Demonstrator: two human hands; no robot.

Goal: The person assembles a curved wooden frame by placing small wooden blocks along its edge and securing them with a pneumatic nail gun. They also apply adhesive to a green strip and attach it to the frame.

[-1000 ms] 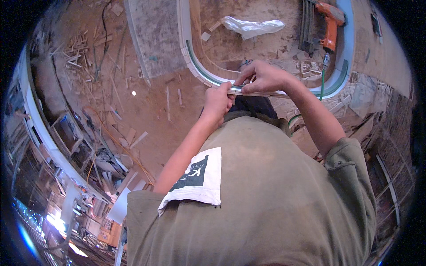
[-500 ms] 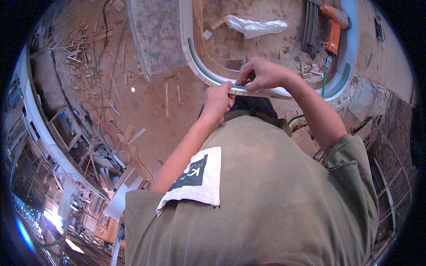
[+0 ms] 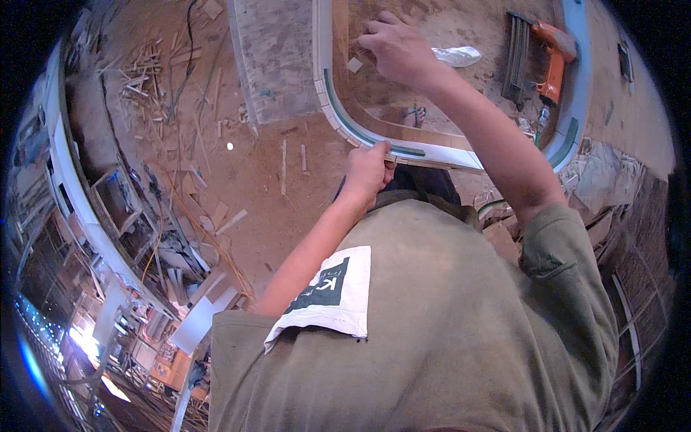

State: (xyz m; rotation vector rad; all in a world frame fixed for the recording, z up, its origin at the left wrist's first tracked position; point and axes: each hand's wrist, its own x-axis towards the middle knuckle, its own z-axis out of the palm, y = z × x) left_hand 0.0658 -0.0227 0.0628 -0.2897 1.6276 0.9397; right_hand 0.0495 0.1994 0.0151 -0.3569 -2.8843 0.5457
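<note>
A white frame [image 3: 450,155] with rounded corners lies in front of me, its outer side faced with small wooden pieces. Along its near left corner runs a dark green strip [image 3: 338,108]. At that corner, my left hand [image 3: 368,171] is closed on the frame's near edge, thumb on top next to the strip and fingers low on the outer side. Inside the frame's outline, my right hand [image 3: 403,52] reaches toward the far left, fingers apart and nothing visible in them. A small pale square piece [image 3: 355,65] lies just below its fingertips.
An orange nail gun [image 3: 553,68] with a hose rests inside the frame at the right. Beside my right forearm lies crumpled white plastic [image 3: 461,56]. Wood scraps [image 3: 144,79] litter the floor at left, near a grey board [image 3: 277,65]. Another green strip [image 3: 565,147] sits at the right corner.
My right hand has left the near edge and moved away from me, over the frame's inside. My left hand keeps its place on the frame. The whole view has shifted slightly.
</note>
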